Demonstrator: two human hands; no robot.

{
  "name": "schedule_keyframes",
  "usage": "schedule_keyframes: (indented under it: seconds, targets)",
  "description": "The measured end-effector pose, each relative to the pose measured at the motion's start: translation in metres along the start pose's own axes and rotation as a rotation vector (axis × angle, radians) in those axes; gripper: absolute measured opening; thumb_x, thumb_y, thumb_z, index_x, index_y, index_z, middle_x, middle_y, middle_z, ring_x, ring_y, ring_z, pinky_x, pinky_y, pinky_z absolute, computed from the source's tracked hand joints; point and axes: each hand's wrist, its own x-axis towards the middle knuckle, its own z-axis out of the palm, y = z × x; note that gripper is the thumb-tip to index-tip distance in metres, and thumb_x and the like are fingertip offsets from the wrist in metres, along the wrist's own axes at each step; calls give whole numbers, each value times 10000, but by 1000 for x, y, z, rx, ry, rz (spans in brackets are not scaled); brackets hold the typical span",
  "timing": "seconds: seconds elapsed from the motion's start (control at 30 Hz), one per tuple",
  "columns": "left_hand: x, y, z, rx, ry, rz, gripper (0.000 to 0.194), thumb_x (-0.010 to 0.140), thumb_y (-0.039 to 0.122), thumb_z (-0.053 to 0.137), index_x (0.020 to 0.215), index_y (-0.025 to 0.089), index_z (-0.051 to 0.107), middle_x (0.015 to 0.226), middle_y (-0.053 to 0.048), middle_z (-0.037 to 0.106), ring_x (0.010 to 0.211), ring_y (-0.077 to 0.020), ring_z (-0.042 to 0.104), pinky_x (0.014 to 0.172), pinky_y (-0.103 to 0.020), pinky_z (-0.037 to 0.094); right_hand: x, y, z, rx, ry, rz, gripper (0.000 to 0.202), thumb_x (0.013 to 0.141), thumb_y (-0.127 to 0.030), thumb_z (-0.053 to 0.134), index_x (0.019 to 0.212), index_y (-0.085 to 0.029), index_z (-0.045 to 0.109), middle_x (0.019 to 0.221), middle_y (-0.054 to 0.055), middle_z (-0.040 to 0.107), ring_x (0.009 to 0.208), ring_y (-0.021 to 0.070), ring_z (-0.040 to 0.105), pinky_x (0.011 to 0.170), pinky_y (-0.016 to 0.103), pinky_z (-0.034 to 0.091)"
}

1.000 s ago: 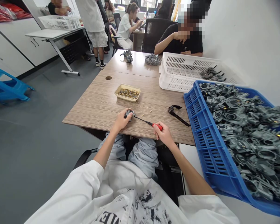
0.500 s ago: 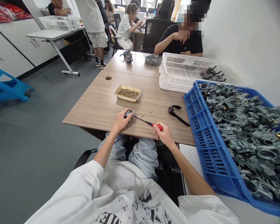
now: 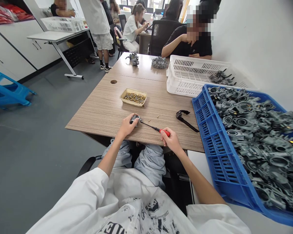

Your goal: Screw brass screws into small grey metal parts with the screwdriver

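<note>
My left hand (image 3: pixel 128 125) is closed around a small grey metal part (image 3: pixel 136 119) near the front edge of the wooden table (image 3: pixel 100 110). A screwdriver (image 3: pixel 164 132) with a red handle is gripped in my right hand (image 3: pixel 170 139). Its dark shaft points left, and the tip meets the right side of the metal part. Behind my hands sits a cream tray (image 3: pixel 132 103) of small brass-coloured pieces. Two small brass pieces (image 3: pixel 149 120) lie on the tabletop just above the shaft.
On the right, a blue crate (image 3: pixel 210 139) is heaped with grey metal parts, beside a white crate (image 3: pixel 183 89). A black watch (image 3: pixel 185 120) lies near them. Metal parts (image 3: pixel 159 62) rest at the far end, where a person in black (image 3: pixel 200 42) sits.
</note>
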Motion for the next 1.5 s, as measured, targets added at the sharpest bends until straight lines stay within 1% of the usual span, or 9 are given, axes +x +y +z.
schedule_keyframes:
  seconds: [0.2, 0.57, 0.93, 1.27, 1.5]
  targets:
    - [0, 0, 0, 8, -1, -4, 360, 1014, 449, 519, 1203, 197, 693, 1174, -86, 775, 1087, -244, 709, 1026, -357, 529, 0, 0, 0, -22, 7, 1, 443, 930, -678, 654, 890, -246, 564, 641, -21, 633, 422, 122, 512, 374, 234, 454]
    - [1, -1, 0, 13, -3, -2, 370, 1021, 457, 513, 1212, 195, 691, 1197, -94, 772, 1116, -248, 706, 1041, -363, 524, -1, 0, 0, -14, 2, 4, 414, 944, -645, 657, 895, -245, 564, 644, -26, 637, 425, 120, 511, 376, 228, 443]
    - [0, 1, 0, 7, 1, -6, 368, 1013, 472, 521, 1194, 202, 693, 1177, -92, 774, 1103, -255, 709, 1032, -372, 529, 0, 2, 0, 7, -3, 11, 411, 940, -646, 665, 900, -251, 562, 645, -34, 630, 425, 120, 507, 377, 227, 451]
    - [1, -2, 0, 3, -4, -8, 376, 1013, 474, 519, 1207, 202, 691, 1190, -89, 773, 1114, -251, 709, 1026, -357, 530, 0, -2, 0, -3, -1, 10, 426, 934, -658, 663, 895, -247, 561, 636, -29, 628, 423, 120, 506, 376, 228, 446]
    - [0, 0, 0, 7, -2, -13, 367, 1017, 474, 517, 1208, 213, 689, 1201, -82, 773, 1116, -247, 708, 1048, -368, 525, 0, -1, 0, -20, 2, 0, 433, 936, -671, 653, 894, -250, 566, 638, -29, 626, 426, 123, 511, 386, 233, 455]
